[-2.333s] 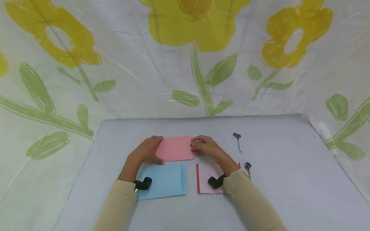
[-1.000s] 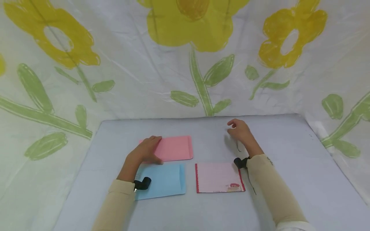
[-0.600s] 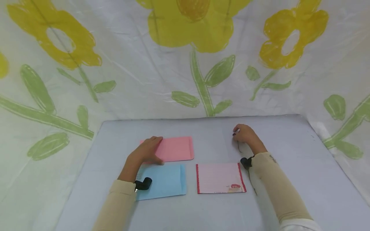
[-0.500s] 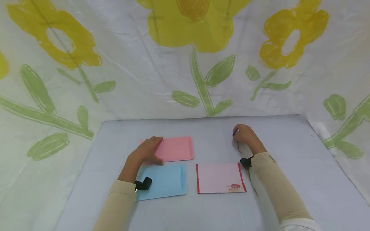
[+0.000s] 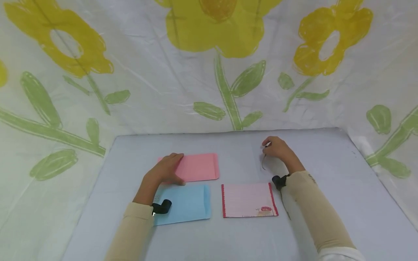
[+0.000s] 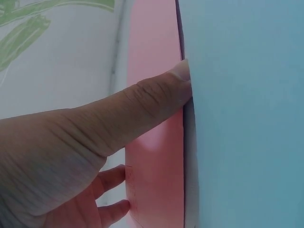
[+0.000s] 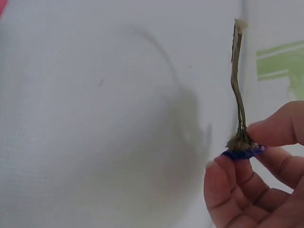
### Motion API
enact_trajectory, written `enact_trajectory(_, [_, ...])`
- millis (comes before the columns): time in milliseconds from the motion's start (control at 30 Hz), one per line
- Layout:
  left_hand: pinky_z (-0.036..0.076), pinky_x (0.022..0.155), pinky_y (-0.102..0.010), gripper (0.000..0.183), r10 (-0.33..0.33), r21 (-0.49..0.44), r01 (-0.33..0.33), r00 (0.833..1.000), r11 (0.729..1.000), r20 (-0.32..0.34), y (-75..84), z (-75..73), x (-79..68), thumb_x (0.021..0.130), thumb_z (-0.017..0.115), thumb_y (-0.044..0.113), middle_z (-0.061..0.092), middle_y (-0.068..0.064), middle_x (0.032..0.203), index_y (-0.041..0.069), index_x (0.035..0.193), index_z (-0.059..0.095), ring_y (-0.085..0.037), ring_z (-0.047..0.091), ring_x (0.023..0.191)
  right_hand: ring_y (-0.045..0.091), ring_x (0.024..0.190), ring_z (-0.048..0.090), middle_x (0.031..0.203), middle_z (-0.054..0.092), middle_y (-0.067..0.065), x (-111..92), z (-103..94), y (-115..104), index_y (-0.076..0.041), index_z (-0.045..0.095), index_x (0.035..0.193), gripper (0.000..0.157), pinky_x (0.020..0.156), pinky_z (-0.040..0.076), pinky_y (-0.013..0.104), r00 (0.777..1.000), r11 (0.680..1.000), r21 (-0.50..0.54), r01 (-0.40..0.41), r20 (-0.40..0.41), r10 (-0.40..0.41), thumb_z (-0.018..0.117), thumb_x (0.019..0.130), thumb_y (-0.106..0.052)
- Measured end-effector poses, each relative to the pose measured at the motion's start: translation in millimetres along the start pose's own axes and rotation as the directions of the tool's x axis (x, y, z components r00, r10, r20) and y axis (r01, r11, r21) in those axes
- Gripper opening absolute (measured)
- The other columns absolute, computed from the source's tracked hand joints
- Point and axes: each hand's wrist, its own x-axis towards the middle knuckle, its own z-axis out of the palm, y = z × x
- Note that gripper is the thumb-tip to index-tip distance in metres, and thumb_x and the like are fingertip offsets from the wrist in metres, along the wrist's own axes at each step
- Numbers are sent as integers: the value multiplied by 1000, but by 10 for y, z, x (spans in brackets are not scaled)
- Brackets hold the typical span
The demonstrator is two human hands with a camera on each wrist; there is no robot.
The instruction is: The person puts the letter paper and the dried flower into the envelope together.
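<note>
Head view first: the left hand [image 5: 166,169] is down on the pink envelope [image 5: 200,167], thumb and fingers spread well apart, covering its left end. Just in front, the blue envelope [image 5: 187,204] lies flat, partly under the left forearm. To its right sits the pale pink envelope [image 5: 246,199] with red side borders, and beyond that the right hand [image 5: 277,148] is up near the back of the table [image 5: 254,241], fingertips together on a flower [image 5: 263,162], the stem dangling below. Under the right sleeve [image 5: 315,212] a thin stem [image 5: 285,208] pokes out, its top hidden. Behind it all hangs the white curtain [image 5: 147,101], painted with big yellow blooms [image 5: 215,32].

Over to the left wrist: the thumb lies straight across the pink envelope, its tip right at the blue envelope's edge; whether it touches the blue, I can't tell. Two fingertips [image 6: 118,209] show at the opposite edge of the pink.

And the right wrist: a clear pinch! Thumb and fingers clamp the flower at its blue-purple head, the brown stem pointing up in this view, with a blurred shadow cast on the tabletop beside it.
</note>
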Motion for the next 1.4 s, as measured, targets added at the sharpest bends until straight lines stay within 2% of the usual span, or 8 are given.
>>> enact_trajectory(133, [39,107,-57,104,-6,1,6,1000,1000,0,0,6,1,72,91,31,41,-16,152,5,154,34,-36,38,135,20,79,59,94,63,12,-41,-27,-26,8,63,109,25,72,51,31,998,993,116,25,59,-32,61,89,-7])
enact_trajectory(233, [39,108,-57,103,-6,-3,6,1000,1000,-4,17,0,-9,72,92,30,41,-16,152,4,154,34,-37,38,136,18,78,58,87,64,8,-59,-34,-14,9,65,105,21,71,52,31,992,982,187,24,121,-47,63,89,-4])
enact_trajectory(467, [39,107,-56,102,-12,5,12,1000,1000,2,44,-33,-26,72,91,30,41,-16,152,5,154,35,-37,38,136,20,79,59,88,65,7,-77,4,37,6,66,103,16,71,54,31,982,973,231,13,181,-56,67,90,-5])
enact_trajectory(633, [39,107,-57,102,-9,-2,9,1000,1000,4,59,-55,-37,72,91,29,42,-17,152,4,153,36,-37,39,136,18,75,58,89,64,8,-41,92,38,5,64,105,21,67,52,30,987,980,197,18,155,-49,69,88,-4])
enact_trajectory(800, [40,107,-57,102,-6,-5,6,1000,1000,9,71,-49,-44,72,91,29,42,-18,151,4,153,36,-37,39,135,17,74,60,88,65,10,-19,169,-1,3,65,104,22,65,51,29,994,996,83,18,107,-27,72,86,-5])
enact_trajectory(1000, [39,107,-57,102,0,2,0,1000,1000,7,64,-47,-38,72,91,30,42,-17,152,4,153,36,-37,38,136,23,81,61,92,67,12,-28,207,-55,3,69,100,18,69,52,33,998,999,11,34,60,-35,70,84,-3])
enact_trajectory(1167, [39,107,-56,102,-2,2,2,1000,1000,8,63,-49,-34,72,91,30,41,-17,152,4,154,35,-37,38,136,23,83,60,95,67,11,-47,203,-102,3,70,104,21,71,51,33,997,996,53,76,19,-77,67,83,-4])
enact_trajectory(1400, [38,108,-57,102,6,0,-6,1000,1000,15,77,-50,-33,72,92,30,41,-18,152,3,153,36,-38,38,136,18,76,62,93,66,11,-95,198,-181,5,70,104,21,69,53,30,996,981,180,78,18,-83,65,85,-2])
